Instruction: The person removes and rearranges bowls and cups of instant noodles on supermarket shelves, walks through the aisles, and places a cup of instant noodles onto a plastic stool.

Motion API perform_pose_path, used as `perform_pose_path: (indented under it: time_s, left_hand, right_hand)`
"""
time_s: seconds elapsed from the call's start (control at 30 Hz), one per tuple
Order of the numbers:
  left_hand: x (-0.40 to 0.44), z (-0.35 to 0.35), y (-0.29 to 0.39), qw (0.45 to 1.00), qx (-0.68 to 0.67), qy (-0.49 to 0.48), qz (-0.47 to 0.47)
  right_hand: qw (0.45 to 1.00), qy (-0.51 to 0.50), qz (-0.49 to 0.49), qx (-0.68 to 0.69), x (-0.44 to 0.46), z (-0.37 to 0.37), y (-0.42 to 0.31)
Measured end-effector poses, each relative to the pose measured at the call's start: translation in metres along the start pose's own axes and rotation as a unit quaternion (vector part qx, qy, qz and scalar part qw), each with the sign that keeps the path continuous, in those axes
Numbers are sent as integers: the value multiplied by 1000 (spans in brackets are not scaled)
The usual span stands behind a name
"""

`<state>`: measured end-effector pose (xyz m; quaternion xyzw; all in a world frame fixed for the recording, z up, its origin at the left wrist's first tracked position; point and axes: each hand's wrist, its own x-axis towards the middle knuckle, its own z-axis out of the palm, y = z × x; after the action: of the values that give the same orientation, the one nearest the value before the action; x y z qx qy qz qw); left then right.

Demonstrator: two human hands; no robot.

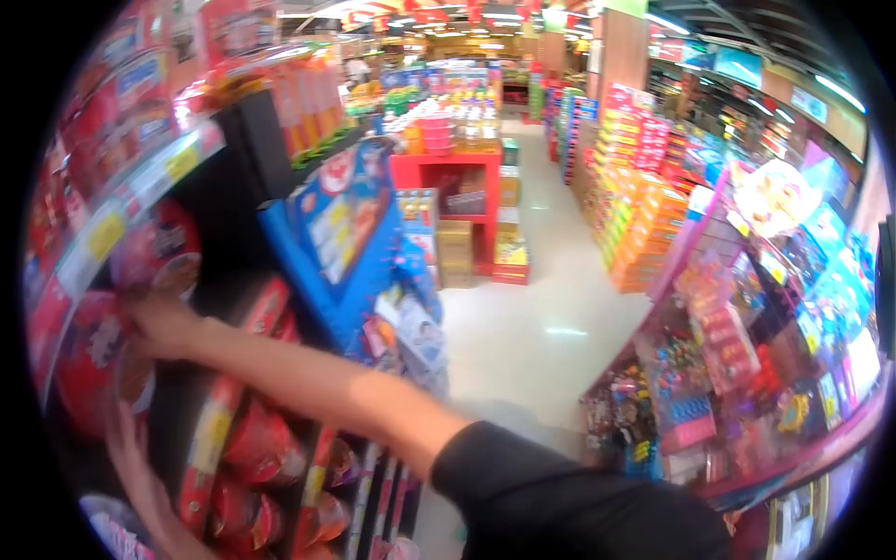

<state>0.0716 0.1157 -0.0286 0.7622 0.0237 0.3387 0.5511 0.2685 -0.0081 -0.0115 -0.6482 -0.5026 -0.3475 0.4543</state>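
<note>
My right hand (pixel 161 322) reaches across to the left shelf, on a bare arm with a black sleeve. It is at two red round tubs, an upper one (pixel 173 245) and a lower one (pixel 89 359). Its fingers are blurred, so their grip cannot be made out. Below it, my left hand (pixel 123 431) rises along the lower tub's right side, smeared by motion. Whether it holds the tub is unclear. More red tubs (pixel 261 448) stand on the shelves below. A shelf edge with yellow price labels (pixel 105 235) runs beside the tubs.
A blue display stand (pixel 313 266) adjoins the shelves. Further back are a red display table (pixel 492 201) and stacked boxes (pixel 511 261). An aisle floor (pixel 560 327) runs ahead. On the right are stacked orange cartons (pixel 644 229) and a rack of small hanging packets (pixel 691 406).
</note>
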Motion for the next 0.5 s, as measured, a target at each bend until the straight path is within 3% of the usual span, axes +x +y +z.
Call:
perform_pose_path:
  time_s: [0.07,0.1,0.13,0.17,0.2,0.23,0.27,0.3,0.33,0.37,0.5]
  left_hand:
    - [-8,0,11,998,47,-19,30]
    - [-16,4,23,999,-5,-40,5]
    - [-23,3,38,998,40,-49,17]
    - [-28,-7,45,993,116,-12,31]
    - [-32,5,49,995,73,47,40]
    - [-26,3,40,991,89,47,92]
    - [-20,4,31,983,104,49,143]
    - [-18,16,29,981,94,70,157]
    - [-8,18,22,982,89,27,167]
    - [-8,25,13,963,170,113,179]
    - [-18,8,23,975,131,126,128]
  right_hand:
    - [1000,22,17,10,0,2,-11]
    - [998,-18,30,-46,4,-3,-26]
    - [994,-68,25,-76,3,1,-36]
    - [995,-96,-28,-20,10,16,-39]
    - [995,-96,-3,28,10,9,-46]
    - [991,-113,9,75,9,2,-47]
    - [994,-100,-37,-5,8,1,-53]
    - [995,-47,-82,8,5,1,-30]
    - [995,-55,-88,-7,4,-11,-27]
    - [995,-73,-63,17,6,-20,-34]
    - [992,-93,-88,21,10,-14,-61]
